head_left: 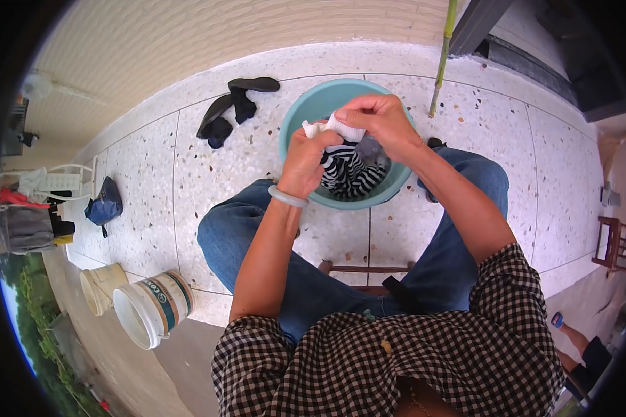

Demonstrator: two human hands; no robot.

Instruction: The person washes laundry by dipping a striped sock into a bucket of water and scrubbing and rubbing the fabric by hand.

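Bright, even daylight fills the head view, and the pale speckled floor [188,160] shows only soft, faint shadows with no harsh glare. A strong fisheye lens bends the floor joints into curves and rings the picture with a black vignette. Focus is sharp in the middle, smearing toward the squeezed edges.

one basin [306,115], two buckets [149,306], two black sandals [236,104]

Bare floor [257,149] lies open left of the basin [295,121]; knees flank it, sandals [233,108] beyond.
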